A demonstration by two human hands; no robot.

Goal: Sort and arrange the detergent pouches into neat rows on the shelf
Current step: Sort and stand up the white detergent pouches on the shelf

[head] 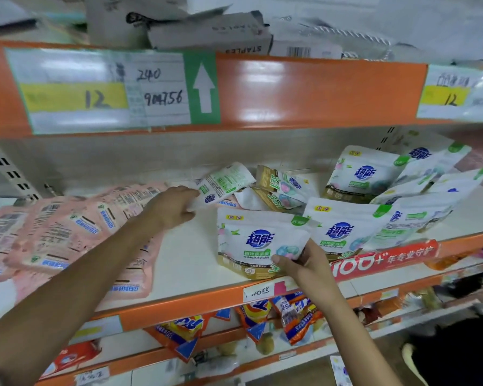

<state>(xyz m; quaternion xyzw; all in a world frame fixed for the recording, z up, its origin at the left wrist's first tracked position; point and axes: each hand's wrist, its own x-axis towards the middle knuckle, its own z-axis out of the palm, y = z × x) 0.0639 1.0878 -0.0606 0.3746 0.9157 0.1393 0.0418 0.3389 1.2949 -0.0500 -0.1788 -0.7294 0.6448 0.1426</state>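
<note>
White detergent pouches with blue logos stand and lie on the white shelf (pixel 190 263). My right hand (pixel 304 263) pinches the lower right corner of an upright white pouch (pixel 254 240) at the shelf's front edge. My left hand (pixel 173 204) reaches further back and grips a tilted white-and-green pouch (pixel 223 181). Behind it lie gold-trimmed pouches (pixel 279 188) in a loose heap. More white pouches (pixel 343 229) stand to the right, and another upright pouch (pixel 363 174) stands at the back.
Pink refill pouches (pixel 67 232) lie overlapped on the shelf's left part. An orange beam with paper labels (pixel 109 90) runs overhead, cardboard boxes (pixel 207 32) above it. Orange and blue packets (pixel 262 319) hang on the lower shelf. A red banner (pixel 382 260) covers the front edge at right.
</note>
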